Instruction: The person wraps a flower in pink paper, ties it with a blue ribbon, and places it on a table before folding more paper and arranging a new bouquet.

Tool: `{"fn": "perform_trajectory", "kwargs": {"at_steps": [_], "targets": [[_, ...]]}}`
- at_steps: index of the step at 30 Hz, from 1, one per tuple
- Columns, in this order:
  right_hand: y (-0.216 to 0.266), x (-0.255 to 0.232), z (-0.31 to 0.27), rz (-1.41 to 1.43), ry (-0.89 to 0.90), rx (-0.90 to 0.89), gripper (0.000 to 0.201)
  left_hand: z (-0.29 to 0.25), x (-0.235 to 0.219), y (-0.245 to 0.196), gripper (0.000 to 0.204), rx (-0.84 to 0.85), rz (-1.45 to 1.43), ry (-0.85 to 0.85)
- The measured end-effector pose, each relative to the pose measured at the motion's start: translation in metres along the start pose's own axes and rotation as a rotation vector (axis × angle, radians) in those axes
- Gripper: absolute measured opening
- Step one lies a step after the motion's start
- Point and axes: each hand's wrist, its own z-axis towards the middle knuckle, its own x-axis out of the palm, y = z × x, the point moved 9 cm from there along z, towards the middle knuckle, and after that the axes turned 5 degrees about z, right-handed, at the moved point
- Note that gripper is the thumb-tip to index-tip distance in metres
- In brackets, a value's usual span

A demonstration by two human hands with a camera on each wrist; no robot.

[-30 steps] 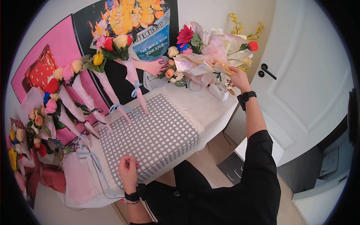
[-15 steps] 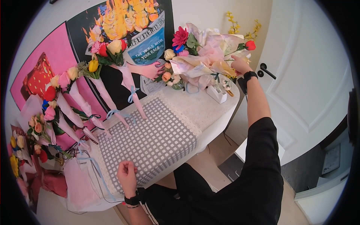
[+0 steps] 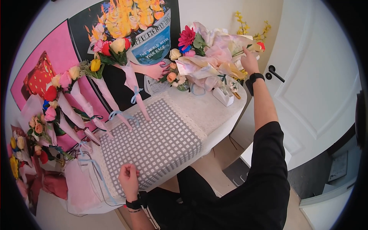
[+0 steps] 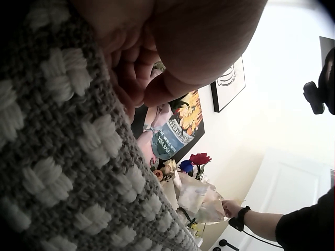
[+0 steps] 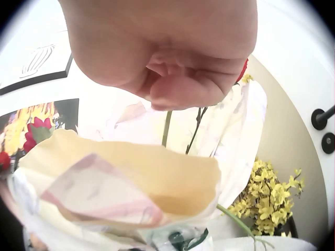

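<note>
My right hand (image 3: 251,62) is at the right side of a bouquet in pale marbled wrapping paper (image 3: 214,57). In the right wrist view its fingers are curled, and a green flower stem (image 5: 167,128) runs up into them. A red flower (image 3: 261,46) shows just beyond the hand, partly covered. The bouquet also has a dark pink flower (image 3: 187,36) at its left. My left hand (image 3: 129,179) rests with loosely curled fingers at the front edge of the grey-and-white checked cloth (image 3: 153,130), holding nothing.
Pink-wrapped bouquets (image 3: 134,82) lean in a row against posters at the back left. A white tape dispenser (image 3: 223,96) stands below the large bouquet. Yellow blossoms (image 3: 242,25) rise behind it. A white door (image 3: 314,84) is at right.
My right hand has moved up from the lower wrapping paper to the stem near the red flower. My left hand stays at the cloth's front edge.
</note>
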Motion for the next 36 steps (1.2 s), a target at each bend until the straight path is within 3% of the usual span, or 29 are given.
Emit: {"fn": "perform_trajectory", "kwargs": {"at_steps": [2, 3, 5, 7, 9, 10, 12, 14, 15, 16, 19, 21, 23, 25, 27, 30, 32, 34, 35, 36], "targets": [[0.014, -0.017, 0.006, -0.006, -0.014, 0.16, 0.046, 0.0, -0.001, 0.0, 0.011, -0.002, 0.0, -0.002], [0.027, -0.025, 0.008, -0.006, -0.015, 0.159, 0.046, 0.0, -0.001, 0.001, 0.011, -0.004, 0.005, -0.002], [0.062, -0.063, 0.011, -0.016, -0.243, 0.075, 0.037, 0.0, -0.002, 0.002, 0.011, -0.004, 0.007, -0.005], [0.09, -0.086, 0.011, 0.038, -0.294, 0.067, 0.034, 0.0, -0.002, 0.003, 0.011, 0.002, -0.018, -0.003], [0.14, -0.116, -0.003, 0.271, -0.46, -0.142, 0.028, 0.0, -0.001, 0.003, 0.01, 0.008, -0.021, 0.001], [0.157, -0.12, -0.009, 0.27, -0.46, -0.144, 0.028, 0.0, -0.001, 0.002, 0.01, 0.015, -0.02, 0.007], [0.192, -0.116, -0.026, 0.577, -0.378, -0.228, 0.02, 0.001, 0.001, 0.007, 0.009, 0.003, -0.039, 0.029], [0.233, -0.092, -0.057, 0.745, -0.177, -0.224, 0.015, 0.001, 0.003, 0.006, 0.009, -0.005, -0.054, 0.052], [0.259, -0.071, -0.077, 0.781, 0.039, -0.172, 0.016, 0.0, 0.008, 0.0, 0.013, 0.019, -0.055, 0.07], [0.288, -0.056, -0.104, 0.704, 0.14, -0.194, 0.018, -0.002, 0.013, -0.007, 0.018, 0.045, -0.053, 0.09], [0.37, -0.015, -0.192, 0.772, 0.407, -0.536, 0.013, -0.018, 0.042, -0.039, 0.027, 0.074, -0.285, 0.23], [0.4, 0.017, -0.24, 0.884, 0.67, -0.475, 0.013, -0.03, 0.064, -0.059, 0.025, 0.138, -0.277, 0.292], [0.423, 0.034, -0.267, 0.967, 0.66, -0.542, 0.016, -0.032, 0.069, -0.065, 0.023, 0.198, -0.27, 0.352], [0.439, 0.046, -0.28, 1.026, 0.689, -0.527, 0.016, -0.024, 0.077, -0.044, 0.016, 0.1, -0.166, 0.41], [0.444, 0.049, -0.281, 1.082, 0.723, -0.513, 0.015, -0.018, 0.072, -0.041, 0.011, 0.108, -0.166, 0.355], [0.433, 0.059, -0.276, 1.118, 0.831, -0.404, 0.017, -0.011, 0.068, -0.027, 0.015, 0.03, -0.32, 0.364], [0.423, 0.065, -0.274, 0.907, 0.918, -0.592, 0.02, -0.009, 0.069, -0.021, 0.017, 0.076, -0.271, 0.359], [0.388, 0.061, -0.234, 0.727, 0.742, -0.533, 0.022, -0.005, 0.064, -0.014, 0.017, 0.038, -0.279, 0.352], [0.37, 0.045, -0.205, 0.719, 0.515, -0.565, 0.02, -0.003, 0.061, -0.009, 0.016, 0.003, -0.277, 0.342], [0.347, 0.036, -0.174, 0.657, 0.451, -0.462, 0.023, 0.0, 0.06, -0.007, 0.016, -0.013, -0.327, 0.34]]}}
